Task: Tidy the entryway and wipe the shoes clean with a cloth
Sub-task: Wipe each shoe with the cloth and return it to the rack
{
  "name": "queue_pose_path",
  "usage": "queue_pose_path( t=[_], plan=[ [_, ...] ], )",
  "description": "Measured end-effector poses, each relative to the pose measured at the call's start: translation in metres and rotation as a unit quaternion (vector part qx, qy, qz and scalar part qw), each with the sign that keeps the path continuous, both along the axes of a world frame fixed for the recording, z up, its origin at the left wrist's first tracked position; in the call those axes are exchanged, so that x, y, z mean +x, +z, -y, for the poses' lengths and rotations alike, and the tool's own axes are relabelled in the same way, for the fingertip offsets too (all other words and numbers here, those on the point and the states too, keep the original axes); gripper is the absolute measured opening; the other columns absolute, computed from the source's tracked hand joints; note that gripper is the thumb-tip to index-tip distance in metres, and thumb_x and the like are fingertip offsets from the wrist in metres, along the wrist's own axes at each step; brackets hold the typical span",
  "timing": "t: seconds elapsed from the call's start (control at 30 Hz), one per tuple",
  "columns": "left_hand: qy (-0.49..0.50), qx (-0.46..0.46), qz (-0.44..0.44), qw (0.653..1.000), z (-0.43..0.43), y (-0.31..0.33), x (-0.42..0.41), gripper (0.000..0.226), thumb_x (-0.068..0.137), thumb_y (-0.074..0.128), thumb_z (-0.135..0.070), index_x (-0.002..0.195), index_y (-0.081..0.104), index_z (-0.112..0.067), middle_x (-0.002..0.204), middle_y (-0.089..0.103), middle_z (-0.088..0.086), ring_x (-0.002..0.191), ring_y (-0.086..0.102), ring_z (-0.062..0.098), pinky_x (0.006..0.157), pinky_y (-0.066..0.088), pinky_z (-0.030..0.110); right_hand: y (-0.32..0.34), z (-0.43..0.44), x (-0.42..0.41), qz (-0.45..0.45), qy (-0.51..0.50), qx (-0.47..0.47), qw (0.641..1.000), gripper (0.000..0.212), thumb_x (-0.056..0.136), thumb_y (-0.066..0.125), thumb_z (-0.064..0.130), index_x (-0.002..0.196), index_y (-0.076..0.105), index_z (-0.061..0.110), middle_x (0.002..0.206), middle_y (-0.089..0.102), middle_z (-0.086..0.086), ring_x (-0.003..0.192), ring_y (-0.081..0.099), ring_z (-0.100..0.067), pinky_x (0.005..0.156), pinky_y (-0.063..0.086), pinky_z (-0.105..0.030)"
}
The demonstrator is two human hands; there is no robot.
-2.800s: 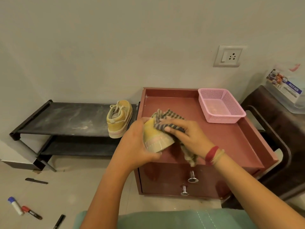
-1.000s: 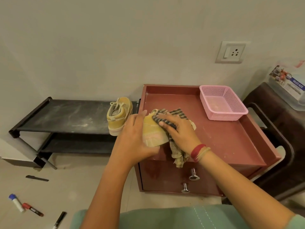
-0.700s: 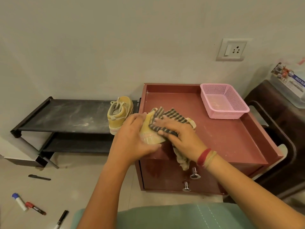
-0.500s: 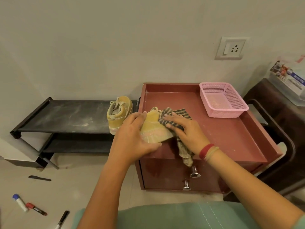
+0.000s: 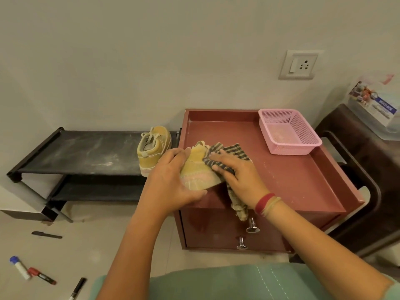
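My left hand (image 5: 171, 182) grips a yellow shoe (image 5: 198, 173) turned on its side, sole toward me, over the front left of the red cabinet top (image 5: 292, 176). My right hand (image 5: 236, 176) presses a dark striped cloth (image 5: 227, 154) against the shoe's upper side; the cloth's loose end hangs down over the cabinet's front edge. The matching yellow shoe (image 5: 153, 148) stands upright on the right end of the black shoe rack (image 5: 75, 152).
A pink mesh basket (image 5: 287, 132) sits at the cabinet's back right. Markers (image 5: 20, 267) and pens (image 5: 46, 234) lie on the floor at the left. A dark chair (image 5: 363, 169) with a plastic box stands at the right. A wall socket (image 5: 299, 64) is above.
My right hand has rubbed the cloth back and forth over the shoe, and it now sits further toward the toe. My left hand keeps its hold on the shoe.
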State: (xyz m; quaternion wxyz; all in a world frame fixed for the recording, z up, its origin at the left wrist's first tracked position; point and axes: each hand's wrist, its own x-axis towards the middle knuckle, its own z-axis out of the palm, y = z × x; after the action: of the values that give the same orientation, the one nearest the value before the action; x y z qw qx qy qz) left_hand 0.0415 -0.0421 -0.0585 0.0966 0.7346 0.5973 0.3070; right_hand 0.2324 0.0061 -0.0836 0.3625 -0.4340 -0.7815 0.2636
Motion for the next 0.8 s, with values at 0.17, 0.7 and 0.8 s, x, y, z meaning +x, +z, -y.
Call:
queue_pose_path(
  t=[0.17, 0.7, 0.8],
  plan=[
    [-0.026, -0.036, -0.056, 0.997, 0.003, -0.007, -0.006, 0.11, 0.059, 0.084, -0.036, 0.149, 0.023, -0.022, 0.126, 0.026, -0.01, 0.115, 0.031, 0.005, 0.087, 0.037, 0.018, 0.009, 0.001, -0.003, -0.012, 0.008, 0.041, 0.999, 0.027, 0.092, 0.057, 0.019, 0.117, 0.065, 0.021, 0.121, 0.056, 0.013, 0.116, 0.048, 0.004, 0.103, 0.039, -0.021],
    [-0.008, -0.015, -0.148, 0.989, -0.002, -0.008, 0.001, 0.102, 0.06, 0.08, -0.035, 0.146, 0.027, -0.016, 0.142, 0.034, -0.003, 0.144, 0.019, 0.019, 0.111, 0.028, 0.034, -0.014, -0.011, -0.003, 0.096, -0.047, 0.003, 0.994, 0.036, 0.087, 0.048, 0.057, 0.122, 0.042, 0.058, 0.147, 0.028, 0.02, 0.139, 0.014, -0.006, 0.111, -0.013, -0.049],
    [-0.009, 0.005, -0.174, 0.985, -0.002, -0.013, 0.008, 0.102, 0.059, 0.083, -0.026, 0.144, 0.029, -0.012, 0.14, 0.035, 0.006, 0.141, 0.027, 0.029, 0.106, 0.037, 0.036, -0.007, -0.011, -0.006, 0.091, -0.067, -0.023, 0.993, 0.033, 0.09, 0.04, 0.051, 0.122, 0.042, 0.057, 0.149, 0.03, 0.016, 0.143, 0.015, -0.014, 0.114, -0.008, -0.051]
  ],
)
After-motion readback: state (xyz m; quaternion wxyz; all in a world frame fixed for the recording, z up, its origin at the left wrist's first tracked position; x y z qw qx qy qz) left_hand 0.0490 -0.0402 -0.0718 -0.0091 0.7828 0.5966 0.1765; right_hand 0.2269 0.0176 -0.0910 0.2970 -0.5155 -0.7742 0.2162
